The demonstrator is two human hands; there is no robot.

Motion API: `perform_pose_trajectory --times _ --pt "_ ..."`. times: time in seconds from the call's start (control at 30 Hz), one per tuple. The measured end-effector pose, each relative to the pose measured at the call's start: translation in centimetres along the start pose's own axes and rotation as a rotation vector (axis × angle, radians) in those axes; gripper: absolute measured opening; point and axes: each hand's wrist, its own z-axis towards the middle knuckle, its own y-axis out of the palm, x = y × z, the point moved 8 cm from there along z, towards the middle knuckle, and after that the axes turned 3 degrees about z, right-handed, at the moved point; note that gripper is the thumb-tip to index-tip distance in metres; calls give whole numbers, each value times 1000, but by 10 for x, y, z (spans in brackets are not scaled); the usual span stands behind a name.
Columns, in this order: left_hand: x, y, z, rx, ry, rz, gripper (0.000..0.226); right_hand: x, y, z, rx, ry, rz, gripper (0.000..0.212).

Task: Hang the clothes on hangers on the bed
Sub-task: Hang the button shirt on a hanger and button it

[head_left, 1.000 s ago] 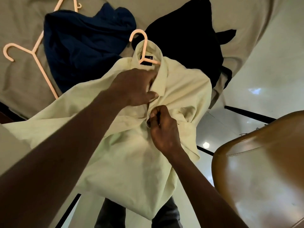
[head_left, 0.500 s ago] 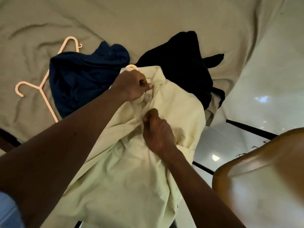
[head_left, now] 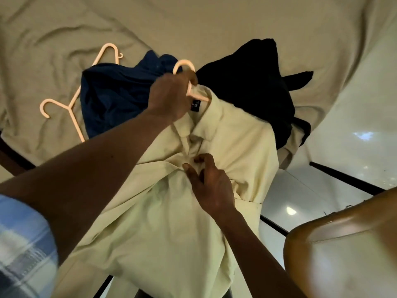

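Already on a peach hanger (head_left: 184, 63), the creased pale-yellow shirt (head_left: 232, 151) drapes over the bed (head_left: 193, 22) edge. The left hand (head_left: 169, 95) grips the hanger; the right hand (head_left: 211, 184) rests loose-fingered on the shirt. Its dark neck label (head_left: 196, 105) is unreadable.

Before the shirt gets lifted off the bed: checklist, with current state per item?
1. Left hand grips the hanger below its hook: ok.
2. Visible hanger arm sits inside the neck of the pale yellow shirt: ok. The other arm is hidden by the hand: cannot tell.
3. Collar closed at the front: ok. Button fastened: cannot tell.
4. Right hand pinches no cloth, fingers loose on the shirt front: ok.
5. Spare hangers on the bed for the navy garment and black garment: ok, two lie there.
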Motion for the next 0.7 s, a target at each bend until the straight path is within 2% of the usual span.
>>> perform_pose_trajectory --times 0.07,0.17,0.33,0.43,0.5,0.6,0.7 --pt "-9 -20 20 110 -60 -104 25 -6 -5 2 17 -40 -33 49" --pt "-25 -41 53 198 -150 -155 15 -19 -14 6 82 -143 -112 32" --pt "-40 -31 63 118 -200 -254 33 -21 -2 9 51 -142 -266 22" --pt "-36 -35 15 230 -197 -309 23 -15 11 3 21 -99 -286 24" --pt "-38 -34 -35 236 -213 -279 13 -13 14 -3 48 -93 -301 23" --pt "-52 -13 -115 129 -223 -180 21 -11 12 -10 111 -77 -304 22" --pt "-64 16 -169 -22 -207 -21 35 -4 11 -15 119 40 -157 19"
